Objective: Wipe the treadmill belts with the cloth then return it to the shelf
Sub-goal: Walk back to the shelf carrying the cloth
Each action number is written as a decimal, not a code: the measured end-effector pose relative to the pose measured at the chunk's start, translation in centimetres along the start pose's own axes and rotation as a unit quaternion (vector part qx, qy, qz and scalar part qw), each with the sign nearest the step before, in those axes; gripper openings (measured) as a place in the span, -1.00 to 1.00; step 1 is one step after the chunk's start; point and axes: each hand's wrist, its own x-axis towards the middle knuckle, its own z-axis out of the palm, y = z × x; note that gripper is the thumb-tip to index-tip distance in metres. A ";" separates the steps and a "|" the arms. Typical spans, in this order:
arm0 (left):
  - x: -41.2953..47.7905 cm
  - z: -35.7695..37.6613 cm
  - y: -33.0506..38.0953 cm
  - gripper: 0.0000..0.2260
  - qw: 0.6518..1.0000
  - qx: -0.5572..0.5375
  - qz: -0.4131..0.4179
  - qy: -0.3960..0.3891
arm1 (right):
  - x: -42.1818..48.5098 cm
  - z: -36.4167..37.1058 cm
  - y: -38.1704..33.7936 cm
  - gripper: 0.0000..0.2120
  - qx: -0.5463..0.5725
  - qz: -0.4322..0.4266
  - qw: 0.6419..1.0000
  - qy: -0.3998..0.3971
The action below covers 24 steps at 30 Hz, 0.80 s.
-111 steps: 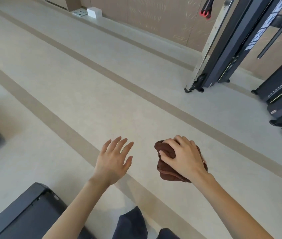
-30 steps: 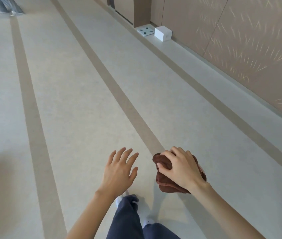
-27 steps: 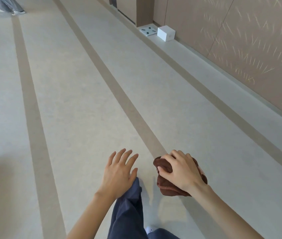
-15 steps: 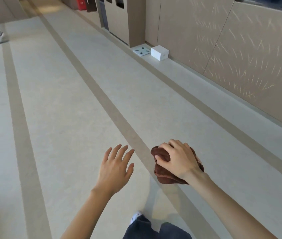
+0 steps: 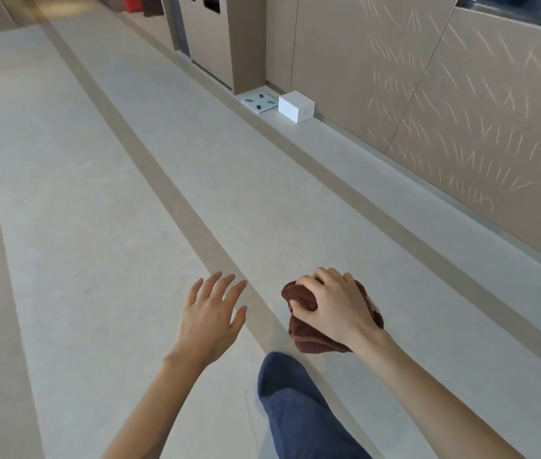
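My right hand [image 5: 335,306] grips a bunched dark brown cloth [image 5: 299,332] in front of me, fingers curled over its top, and most of the cloth hangs below the palm. My left hand [image 5: 211,318] floats beside it on the left, fingers spread and straight, holding nothing. Both hands are above a pale floor with tan stripes. No treadmill and no shelf is in view.
A white box [image 5: 296,106] and a flat white scale [image 5: 259,101] lie on the floor by the right wall. Tall beige cabinets [image 5: 219,38] stand farther along that wall. My blue trouser leg [image 5: 299,409] steps forward below the hands.
The treadmills and gym machines seen earlier have left the view. I have turned and walked along the hallway, so the white box and cabinets are closer. The hands keep their pose.
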 end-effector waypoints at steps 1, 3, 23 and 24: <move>2.1 -0.1 -0.3 -0.58 1.000 0.002 0.002 0.001 | 2.1 -0.2 0.8 -0.67 -0.001 0.003 1.000 -0.002; 6.4 -0.8 -0.7 -0.55 1.000 0.005 0.009 -0.004 | 6.5 -1.1 2.1 -0.67 -0.007 0.006 1.000 -0.005; 34.9 -1.9 -16.3 -0.55 0.999 -0.022 -0.022 -0.006 | 40.3 0.4 3.9 -0.66 0.002 -0.010 1.000 -0.014; 36.3 -2.0 -18.0 -0.55 0.999 -0.022 -0.025 -0.003 | 42.6 0.7 3.2 -0.66 0.002 -0.013 1.000 -0.018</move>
